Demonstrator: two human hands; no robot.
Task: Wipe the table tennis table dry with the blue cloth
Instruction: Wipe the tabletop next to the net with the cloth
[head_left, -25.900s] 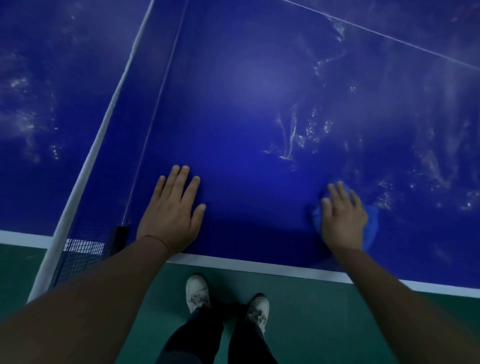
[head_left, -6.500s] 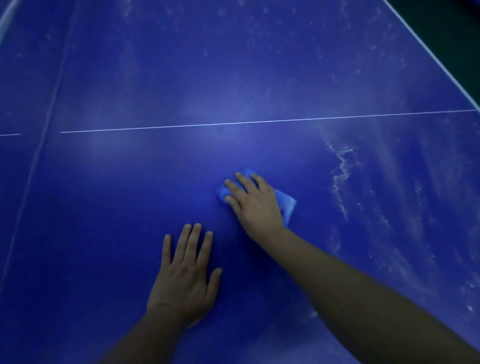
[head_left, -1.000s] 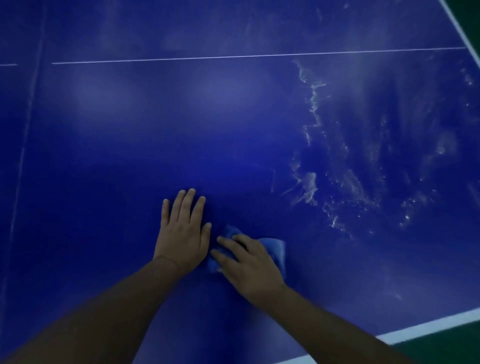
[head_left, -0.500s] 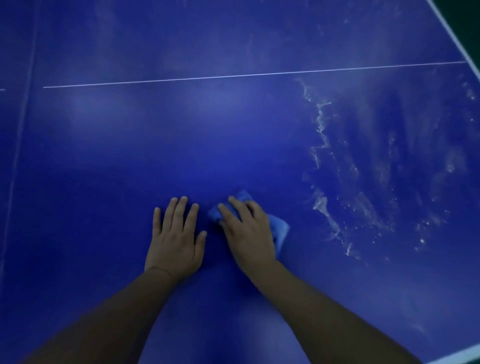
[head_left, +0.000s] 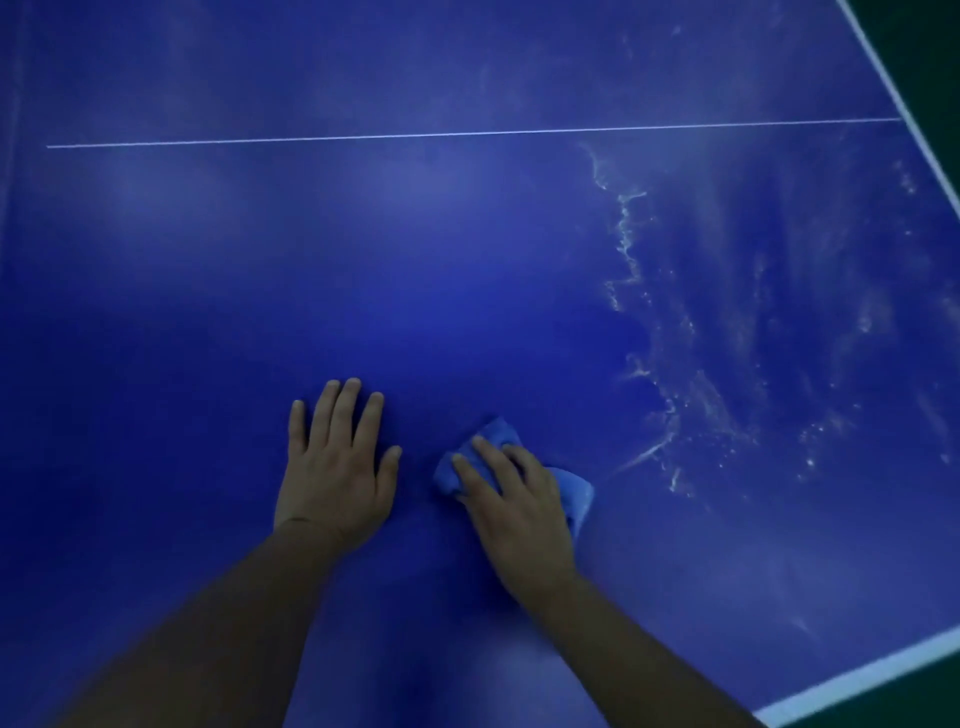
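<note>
No text, label, brand, number or sign can be read anywhere. The table tennis table (head_left: 467, 286) bears only plain white markings: a thin line (head_left: 467, 133) running across its far part and white border stripes (head_left: 857, 678) along its right and near edges.

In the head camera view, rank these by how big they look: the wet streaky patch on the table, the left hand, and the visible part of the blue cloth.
1. Wet streaky patch, by far the largest.
2. Left hand, flat on the table.
3. Blue cloth, mostly hidden under the right hand, so only its edges count.
</note>
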